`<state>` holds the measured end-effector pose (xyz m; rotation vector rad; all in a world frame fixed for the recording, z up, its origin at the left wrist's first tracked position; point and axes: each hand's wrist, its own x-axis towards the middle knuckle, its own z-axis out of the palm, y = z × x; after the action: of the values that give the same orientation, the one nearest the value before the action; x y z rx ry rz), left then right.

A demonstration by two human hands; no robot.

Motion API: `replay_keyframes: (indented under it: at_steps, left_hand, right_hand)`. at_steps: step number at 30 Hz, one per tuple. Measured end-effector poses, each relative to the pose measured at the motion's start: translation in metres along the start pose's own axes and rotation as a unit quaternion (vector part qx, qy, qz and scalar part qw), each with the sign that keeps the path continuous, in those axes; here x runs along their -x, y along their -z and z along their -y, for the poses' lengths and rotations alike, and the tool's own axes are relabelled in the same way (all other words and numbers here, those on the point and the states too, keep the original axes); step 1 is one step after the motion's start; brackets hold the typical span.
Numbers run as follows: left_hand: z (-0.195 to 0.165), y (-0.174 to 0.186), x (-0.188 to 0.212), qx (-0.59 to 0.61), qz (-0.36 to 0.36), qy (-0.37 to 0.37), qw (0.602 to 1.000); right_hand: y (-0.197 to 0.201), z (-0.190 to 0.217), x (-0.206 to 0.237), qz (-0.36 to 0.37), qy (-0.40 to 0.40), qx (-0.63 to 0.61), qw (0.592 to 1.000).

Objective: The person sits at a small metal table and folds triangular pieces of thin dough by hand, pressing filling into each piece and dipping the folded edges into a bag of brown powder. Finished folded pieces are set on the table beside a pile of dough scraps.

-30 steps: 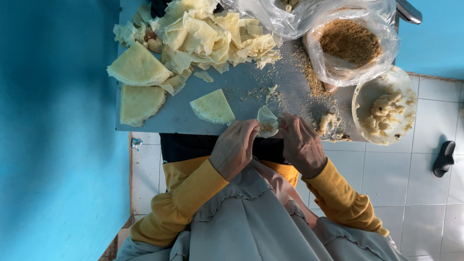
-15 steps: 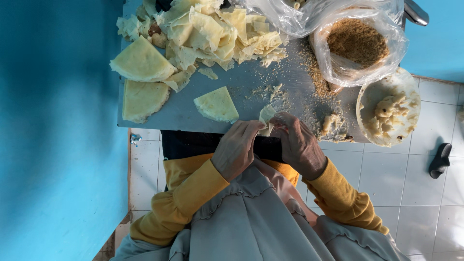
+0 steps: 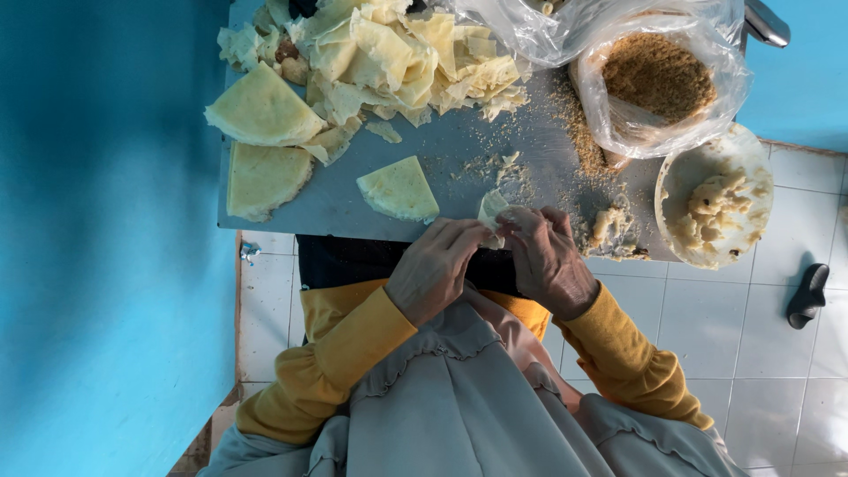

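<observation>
Two hands working at the near edge of the grey table (image 3: 353,208). Left hand (image 3: 437,269) and right hand (image 3: 548,261) are curling together, fingertips pinching one small pale pastry wrapper (image 3: 491,212) between them; it is sitting just over the table's near edge, its long axis running away from the person, tip pointing toward the far side.

One loose wedge of wrapper (image 3: 399,188) is lying just left of the hands, point toward the far side. Two larger folded sheets (image 3: 261,110) are lying at the left end. One small lump of filling (image 3: 609,230) is resting beside the right hand.

One white bowl (image 3: 676,181) of pale filling is standing at right. Farther off: one heap of torn wrappers (image 3: 389,53), and one clear plastic bag (image 3: 707,88), rounded and open-mouthed, holding brown crumbs.
</observation>
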<state>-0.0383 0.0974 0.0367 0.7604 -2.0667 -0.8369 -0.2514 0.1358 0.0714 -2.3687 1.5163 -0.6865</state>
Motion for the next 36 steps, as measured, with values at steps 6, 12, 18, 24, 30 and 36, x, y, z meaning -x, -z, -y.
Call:
replay_keyframes:
  at_steps: [6, 12, 18, 24, 30, 36]
  left_hand:
    - [0.01, -0.002, -0.005, -0.094, 0.041, -0.104, 0.989]
    - [0.013, -0.007, -0.004, -0.089, 0.046, -0.098, 0.99]
    - [0.013, -0.009, -0.001, -0.093, 0.046, -0.095, 0.99]
    - [0.013, -0.009, 0.003, -0.088, 0.05, -0.092, 0.991]
    - [0.015, -0.008, 0.003, -0.081, 0.051, -0.088, 0.992]
    - [0.014, -0.006, 0.004, -0.083, 0.049, -0.09, 0.991]
  right_hand:
    - [-0.004, -0.012, 0.009, -0.044, -0.076, -0.087, 0.992]
    - [0.004, -0.021, 0.01, -0.072, -0.082, 0.033, 0.993]
    - [-0.007, -0.025, 0.0, -0.074, -0.038, 0.091, 0.992]
    - [-0.003, -0.019, -0.001, -0.051, -0.022, 0.102, 0.993]
    - [-0.003, -0.016, -0.006, -0.037, -0.028, 0.089, 0.995]
    - [0.001, -0.01, -0.014, -0.028, 0.012, 0.135, 0.99]
